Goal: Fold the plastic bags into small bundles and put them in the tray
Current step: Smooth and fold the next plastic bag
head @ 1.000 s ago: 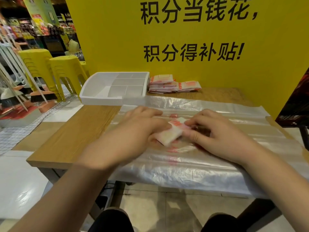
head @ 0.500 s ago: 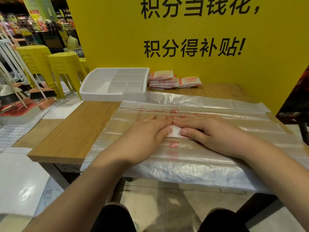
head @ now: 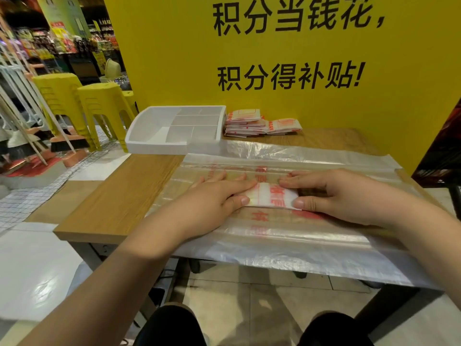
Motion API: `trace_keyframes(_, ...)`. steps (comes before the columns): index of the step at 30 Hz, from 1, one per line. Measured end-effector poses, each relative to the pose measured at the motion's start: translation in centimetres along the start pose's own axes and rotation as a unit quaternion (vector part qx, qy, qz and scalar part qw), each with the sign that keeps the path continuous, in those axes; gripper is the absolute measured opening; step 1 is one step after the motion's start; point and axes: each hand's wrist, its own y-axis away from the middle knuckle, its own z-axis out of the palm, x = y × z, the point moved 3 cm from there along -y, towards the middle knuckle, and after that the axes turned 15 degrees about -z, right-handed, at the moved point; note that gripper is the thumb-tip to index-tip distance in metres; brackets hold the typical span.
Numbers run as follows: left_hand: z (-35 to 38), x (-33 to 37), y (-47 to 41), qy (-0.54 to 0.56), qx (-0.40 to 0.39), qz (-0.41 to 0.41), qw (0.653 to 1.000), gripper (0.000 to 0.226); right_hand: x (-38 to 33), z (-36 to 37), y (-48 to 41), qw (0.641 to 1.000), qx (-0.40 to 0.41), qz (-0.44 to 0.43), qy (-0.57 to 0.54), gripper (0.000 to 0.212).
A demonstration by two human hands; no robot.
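Where the bundle (head: 270, 197) lies: mid-surface (head: 117, 196), on the spread bags (head: 299, 236), pressed flat.
Handling: thin, slick, springy film that would likely unfold if released; pinch across both folded edges.
Left hand (head: 212, 198): fingers straight, pressing its left end.
Right hand (head: 334, 193): fingers extended, thumb on its near right corner.
Tray (head: 159, 138): far left, well apart.

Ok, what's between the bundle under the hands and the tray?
Only the flat plastic bags spread on the table, in the head view; they run from the bundle up to the tray.
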Motion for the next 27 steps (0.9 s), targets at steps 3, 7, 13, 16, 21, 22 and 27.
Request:
trace_keyframes(3, -0.6, 0.1, 0.2, 0.035, 0.080, 0.006, 0.996, 0.050, -0.6, -0.5, -0.2, 0.999, 0.020, 0.016, -0.029, 0.045)
trace_keyframes(7, -1.5, 0.4, 0.0, 0.075, 0.100, 0.002, 0.992, 0.050, -1.2, -1.1, -0.7, 0.996, 0.036, 0.024, -0.084, 0.049)
trace_keyframes(13, -2.7, 1.0, -1.0, 0.242, 0.116, 0.008, 0.963, 0.031, -1.5, -1.3, -1.6, 0.960, 0.143, 0.034, -0.240, 0.026)
trace_keyframes(16, -3.8, 1.7, -2.0, 0.311, 0.106, 0.000, 0.945, 0.026, -0.5, -2.0, -2.1, 0.934, 0.193, 0.048, -0.297, 0.018)
trace_keyframes(21, -5.9, 4.4, -6.2, 0.376, 0.099, 0.025, 0.921, 0.025, 3.2, -4.8, -3.5, 0.936, 0.210, 0.097, -0.264, 0.027)
trace_keyframes(22, -6.2, 5.1, -7.6, 0.372, 0.103, 0.025, 0.922, 0.022, 4.3, -5.8, -3.9, 0.927, 0.238, 0.110, -0.269, 0.030)
trace_keyframes(27, -7.3, 7.9, -15.2, 0.116, 0.240, 0.070, 0.961, 0.021, 11.4, -9.5, -6.8, 0.859, 0.392, 0.228, -0.236, 0.040)
